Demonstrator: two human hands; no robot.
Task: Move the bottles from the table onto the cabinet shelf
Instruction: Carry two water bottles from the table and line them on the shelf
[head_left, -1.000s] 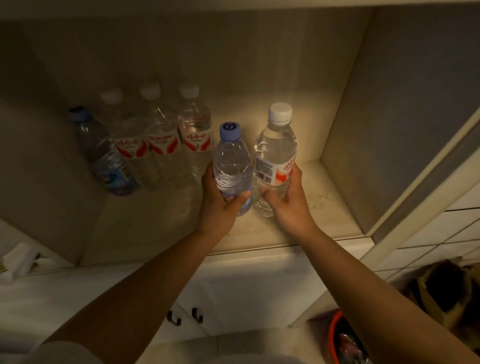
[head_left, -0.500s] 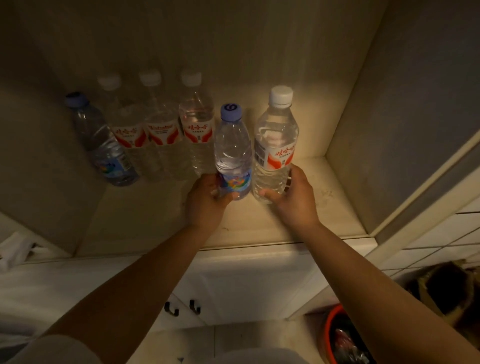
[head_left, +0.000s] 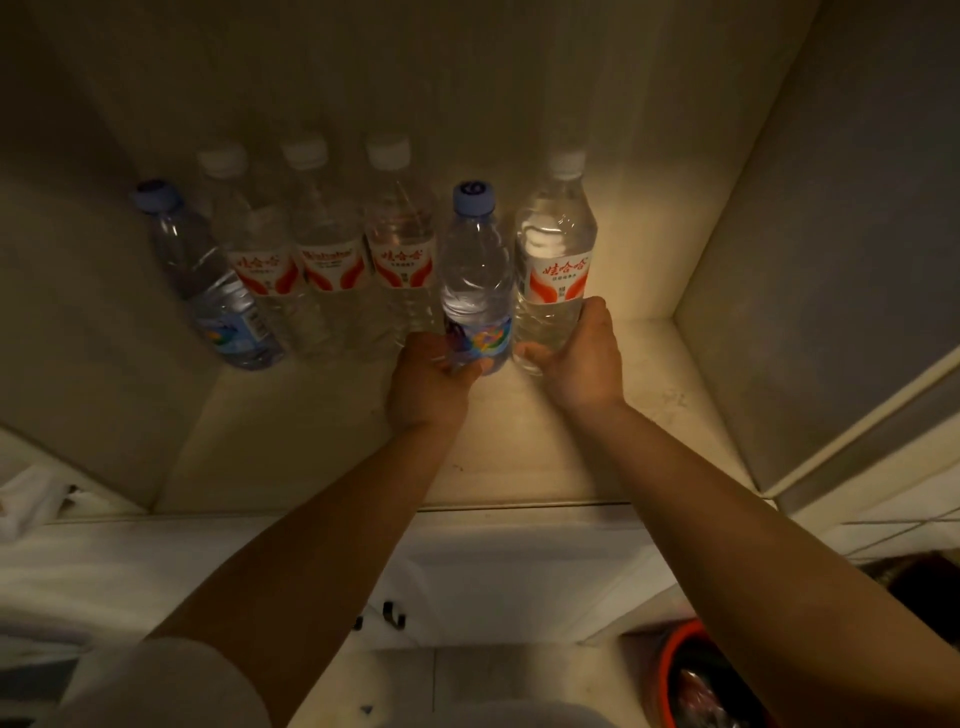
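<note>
Both my hands reach into the cabinet shelf (head_left: 519, 457). My left hand (head_left: 428, 382) grips the base of a blue-capped water bottle (head_left: 475, 280) with a colourful label. My right hand (head_left: 584, 361) holds the lower part of a white-capped bottle with a red label (head_left: 553, 275). Both bottles stand upright, side by side, at the back of the shelf. To their left runs a row of three white-capped, red-labelled bottles (head_left: 330, 260) and another blue-capped bottle (head_left: 208, 280) at the far left.
The cabinet's right side wall (head_left: 810, 260) stands close to the right-hand bottle. Below the shelf are white doors with dark handles (head_left: 379, 618). An orange-rimmed bin (head_left: 675, 670) sits on the floor at the lower right. White cloth or paper (head_left: 31, 499) lies at the left edge.
Both hands have pushed their bottles deeper into the shelf, in line with the back row. The white-capped bottle has turned so its red label faces me.
</note>
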